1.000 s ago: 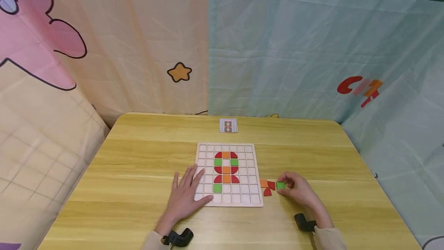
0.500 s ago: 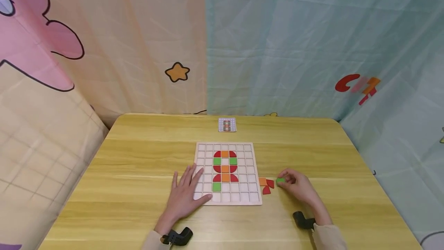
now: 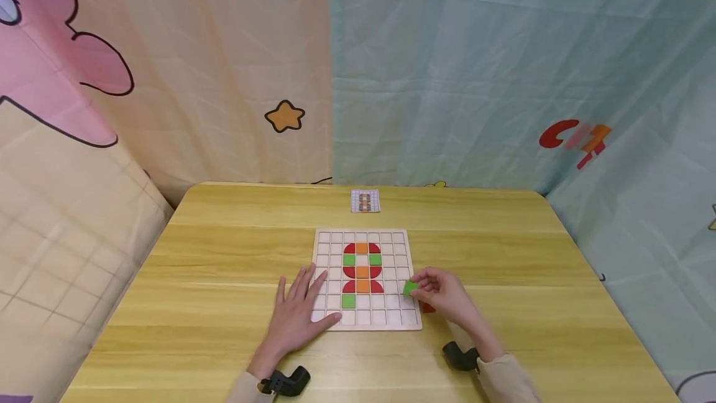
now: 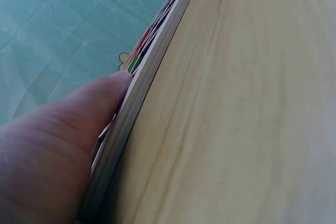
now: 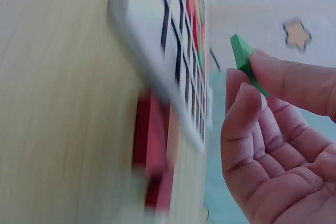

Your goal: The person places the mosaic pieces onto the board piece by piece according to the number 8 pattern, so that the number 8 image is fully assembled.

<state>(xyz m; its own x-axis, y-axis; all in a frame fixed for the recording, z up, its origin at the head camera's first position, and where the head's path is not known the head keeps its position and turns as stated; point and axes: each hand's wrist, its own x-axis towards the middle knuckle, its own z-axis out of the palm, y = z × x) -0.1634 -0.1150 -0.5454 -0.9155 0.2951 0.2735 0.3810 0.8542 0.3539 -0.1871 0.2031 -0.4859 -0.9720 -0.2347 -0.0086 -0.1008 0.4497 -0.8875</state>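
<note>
My right hand (image 3: 447, 296) pinches a green square tile (image 3: 411, 288) between thumb and fingers, over the right edge of a white grid board (image 3: 391, 319). In the right wrist view the green tile (image 5: 242, 56) is held clear of the board. My left hand (image 3: 299, 319) lies with fingers spread on the board's left side, its thumb near the front edge. On the board, red curved tiles (image 3: 375, 287), orange squares (image 3: 362, 272) and green squares (image 3: 349, 301) form a pattern down the middle columns.
Red tiles (image 5: 149, 132) and an orange tile (image 5: 172, 135) lie beside the board's right edge, mostly hidden by my right hand in the head view. A small pattern card (image 3: 365, 201) lies behind the board on the wooden table (image 3: 235, 254).
The right hand has lifted the green tile from the table beside the loose tiles and carried it left over the board's edge. The left hand has stayed in place.
</note>
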